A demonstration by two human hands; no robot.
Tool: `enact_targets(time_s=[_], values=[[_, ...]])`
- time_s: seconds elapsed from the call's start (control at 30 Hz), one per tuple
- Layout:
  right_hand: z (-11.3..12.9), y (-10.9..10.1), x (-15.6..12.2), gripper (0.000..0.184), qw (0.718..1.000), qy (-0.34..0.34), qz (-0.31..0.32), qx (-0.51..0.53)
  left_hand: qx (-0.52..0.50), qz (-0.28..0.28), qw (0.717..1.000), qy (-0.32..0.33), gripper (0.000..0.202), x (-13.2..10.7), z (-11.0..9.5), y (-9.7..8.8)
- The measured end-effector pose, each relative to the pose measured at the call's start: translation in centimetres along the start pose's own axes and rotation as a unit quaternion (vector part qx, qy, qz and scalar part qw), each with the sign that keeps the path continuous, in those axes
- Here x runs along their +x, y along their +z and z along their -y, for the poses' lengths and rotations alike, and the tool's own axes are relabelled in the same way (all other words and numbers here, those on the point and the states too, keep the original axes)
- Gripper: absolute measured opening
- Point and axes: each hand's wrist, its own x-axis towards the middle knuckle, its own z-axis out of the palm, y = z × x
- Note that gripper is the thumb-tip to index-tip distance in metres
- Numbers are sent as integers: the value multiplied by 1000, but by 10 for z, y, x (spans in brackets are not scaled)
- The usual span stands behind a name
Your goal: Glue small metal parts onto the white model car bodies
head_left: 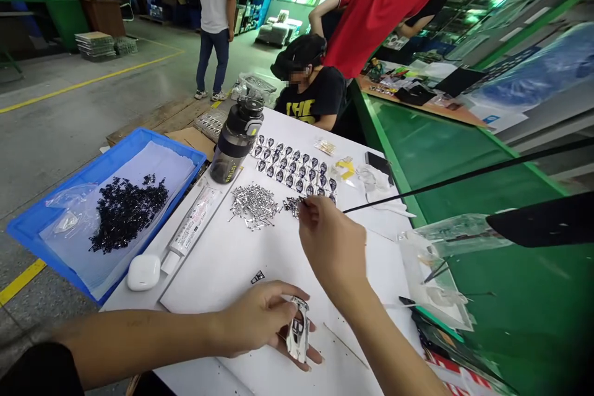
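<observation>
My left hand [266, 318] is closed on a silver toy car body shell [297, 337], held low over the white table [223, 284]. Farther forward, my right hand [331, 238] has its fingers pinched together at a small cluster of black parts [291, 205]; whatever is between the fingertips is hidden. Left of that cluster lies a pile of small silver pieces [255, 205]. Behind it are rows of dark printed pieces [297, 167]. A single small black frame-shaped part [257, 276] rests on the table just above my left hand.
On the left, a blue tray [28, 229] holds a heap of black parts [127, 207]. A dark bottle [236, 139], a white tube [192, 223] and a white case [143, 272] line that side. A person in black [310, 83] sits across the table; others stand behind.
</observation>
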Motion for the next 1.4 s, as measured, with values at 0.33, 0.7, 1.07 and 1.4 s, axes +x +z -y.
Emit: enact_targets(time_s=[0.33, 0.7, 1.07, 1.4], values=[[-40, 8, -145, 61, 942, -151, -257, 155, -79, -89, 993, 29, 68, -11, -15, 9], [-33, 17, -150, 36, 929, -155, -199, 272, -67, -107, 992, 23, 52, -12, -19, 15], [-37, 17, -153, 34, 936, -154, -147, 280, -42, -101, 994, 25, 43, -15, -21, 14], [-28, 18, -159, 37, 932, -96, -119, 329, -59, -98, 993, 32, 40, -14, -25, 15]])
